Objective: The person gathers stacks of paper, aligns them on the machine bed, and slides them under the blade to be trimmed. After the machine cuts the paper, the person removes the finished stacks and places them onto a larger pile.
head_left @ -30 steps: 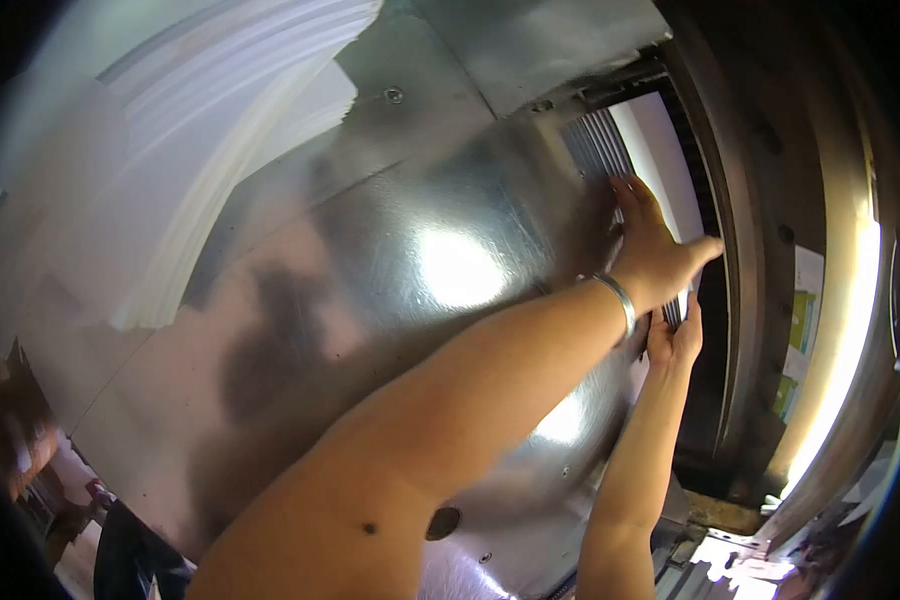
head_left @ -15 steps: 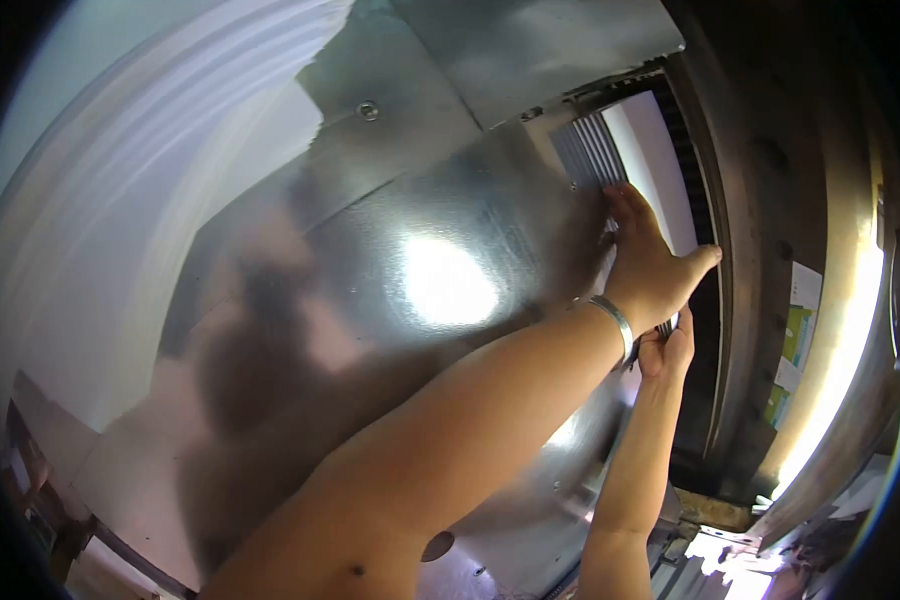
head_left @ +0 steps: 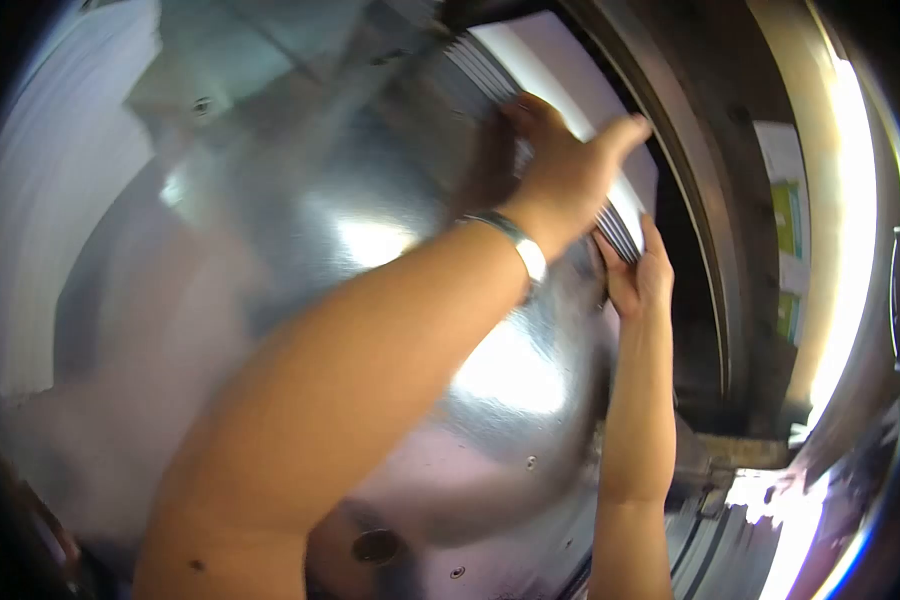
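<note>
A stack of white paper [head_left: 555, 70], its near side showing dark and light bands like several folded bundles, is held in both my hands at the upper right. My left hand [head_left: 565, 170], with a silver band at the wrist, grips the middle of the stack, thumb across its white top and fingers bent over the banded side. Lower down, my right hand [head_left: 642, 275] clasps the near end, thumb and fingers on either side. The stack slants beside a shiny metal table [head_left: 280, 215]. Part of it is hidden behind my left hand.
Large white paper sheets [head_left: 40, 220] lie in a fanned pile at the left. A dark metal frame [head_left: 705, 240] runs along the right, with green and white labels [head_left: 788, 220] and a bright light strip [head_left: 850, 180] beyond. The metal surface has a round hole [head_left: 375, 546].
The view has swung, so the table and sheets sit further left. The stack and both hands appear higher and further left, and more of my right hand's grip shows.
</note>
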The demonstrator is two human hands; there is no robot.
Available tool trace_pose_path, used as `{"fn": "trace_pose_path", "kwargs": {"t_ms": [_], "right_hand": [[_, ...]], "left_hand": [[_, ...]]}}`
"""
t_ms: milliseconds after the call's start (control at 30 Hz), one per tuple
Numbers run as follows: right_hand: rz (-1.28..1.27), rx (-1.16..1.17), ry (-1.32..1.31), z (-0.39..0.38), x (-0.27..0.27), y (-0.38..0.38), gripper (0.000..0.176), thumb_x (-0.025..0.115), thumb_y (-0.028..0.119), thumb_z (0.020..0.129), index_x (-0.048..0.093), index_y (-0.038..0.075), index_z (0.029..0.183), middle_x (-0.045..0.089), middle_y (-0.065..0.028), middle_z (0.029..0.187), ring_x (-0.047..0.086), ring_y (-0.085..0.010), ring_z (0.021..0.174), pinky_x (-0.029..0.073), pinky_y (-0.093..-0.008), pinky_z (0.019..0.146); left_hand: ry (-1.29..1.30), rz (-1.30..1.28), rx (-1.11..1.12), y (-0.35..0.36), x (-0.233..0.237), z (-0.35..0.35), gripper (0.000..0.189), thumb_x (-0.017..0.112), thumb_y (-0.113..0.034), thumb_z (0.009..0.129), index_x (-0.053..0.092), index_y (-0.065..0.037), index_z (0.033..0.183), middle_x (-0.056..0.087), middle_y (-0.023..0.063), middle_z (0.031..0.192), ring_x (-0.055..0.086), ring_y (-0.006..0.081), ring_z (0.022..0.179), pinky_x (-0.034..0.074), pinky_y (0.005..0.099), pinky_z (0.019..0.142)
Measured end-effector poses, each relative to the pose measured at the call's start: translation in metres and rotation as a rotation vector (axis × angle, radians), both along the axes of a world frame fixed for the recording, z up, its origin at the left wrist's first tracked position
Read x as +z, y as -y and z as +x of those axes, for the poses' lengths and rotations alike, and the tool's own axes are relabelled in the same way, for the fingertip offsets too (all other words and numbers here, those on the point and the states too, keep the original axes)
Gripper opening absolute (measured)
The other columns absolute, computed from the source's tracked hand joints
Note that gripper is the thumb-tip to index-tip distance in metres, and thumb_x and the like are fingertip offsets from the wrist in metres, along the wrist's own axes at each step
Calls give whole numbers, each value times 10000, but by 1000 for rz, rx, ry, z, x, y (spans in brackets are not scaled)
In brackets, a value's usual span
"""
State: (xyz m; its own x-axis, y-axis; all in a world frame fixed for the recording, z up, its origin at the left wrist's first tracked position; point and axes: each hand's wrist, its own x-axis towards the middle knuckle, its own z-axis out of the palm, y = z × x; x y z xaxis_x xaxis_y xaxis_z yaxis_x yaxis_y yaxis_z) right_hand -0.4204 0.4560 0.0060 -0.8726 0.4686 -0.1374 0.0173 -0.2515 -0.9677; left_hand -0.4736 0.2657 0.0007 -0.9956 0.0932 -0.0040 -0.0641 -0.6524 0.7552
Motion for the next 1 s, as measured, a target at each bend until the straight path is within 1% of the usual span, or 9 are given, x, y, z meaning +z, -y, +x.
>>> {"fn": "trace_pose_path", "kwargs": {"t_ms": [133, 233, 300, 433, 633, 767, 867, 967, 1000], "right_hand": [[-17, -36, -59, 9, 9, 25, 447, 464, 222, 1090, 434, -130, 1364, 576, -284, 1309, 637, -390, 1186, 570, -572, 1021], [-98, 61, -109, 7, 1, 14, 465, 479, 207, 1071, 419, -154, 1359, 541, -308, 1336, 606, -424, 1227, 522, -603, 1071], [-101, 19, -104, 7, -1, 12, 485, 520, 225, 1057, 426, -145, 1357, 534, -288, 1330, 609, -426, 1210, 566, -593, 1013], [-93, 37, -156, 9, -3, 11, 472, 499, 180, 1076, 414, -193, 1353, 558, -317, 1293, 637, -420, 1178, 585, -566, 1000], [-130, -87, -88, 1, -6, 6, 465, 598, 168, 1018, 469, -158, 1323, 615, -258, 1160, 698, -380, 1026, 673, -458, 774], [-137, -76, -91, 5, -2, 8, 464, 589, 161, 1021, 460, -170, 1320, 617, -271, 1174, 708, -386, 995, 669, -459, 789], [-151, -61, -118, 6, -4, 9, 455, 581, 153, 1022, 459, -179, 1308, 617, -285, 1187, 716, -390, 979, 665, -469, 797], [-136, -77, -130, 0, -9, 8, 437, 564, 143, 1023, 463, -195, 1281, 627, -298, 1170, 721, -399, 973, 661, -489, 816], [-141, -78, -145, 0, -10, 8, 433, 560, 142, 1023, 464, -196, 1277, 629, -299, 1164, 720, -401, 975, 659, -494, 824]], "left_hand": [[-111, 95, -169, 25, 3, 3, 628, 633, -439, 958, 557, -10, 1409, 407, 135, 1570, 274, 230, 1510, 134, 361, 1256], [-392, 88, -153, 26, -10, -7, 847, 646, -516, 912, 413, 51, 1498, 380, 224, 1575, 297, 247, 1495, 135, 430, 1260], [-162, 147, -182, 28, -1, -2, 737, 579, -472, 972, 419, -1, 1515, 367, 138, 1599, 207, 276, 1549, 25, 506, 1280], [-71, 151, -374, 35, 11, 7, 999, 593, -516, 954, 143, 132, 1566, 293, 217, 1601, 188, 297, 1549, 5, 491, 1290], [36, 151, -350, 35, 8, 3, 992, 614, -516, 945, 179, 170, 1514, 396, 217, 1423, 323, 274, 1435, 17, 476, 1292], [-159, 227, -920, 71, -9, -38, 747, 599, -513, 969, 354, 138, 1241, 367, 149, 1114, 412, 208, 1192, 56, 485, 1295], [-80, 75, -721, 66, 3, -24, 674, 565, -530, 989, 368, 92, 1158, 357, 131, 1063, 413, 238, 1131, 157, 485, 1291], [-31, 39, -540, 57, 8, -14, 865, 553, -540, 992, 267, 188, 1360, 376, 227, 1263, 357, 313, 1341, 127, 499, 1294], [-30, -9, -426, 41, 17, 7, 1093, 555, -548, 982, -20, 211, 1518, 224, 308, 1512, 164, 355, 1524, 75, 502, 1296]]}}
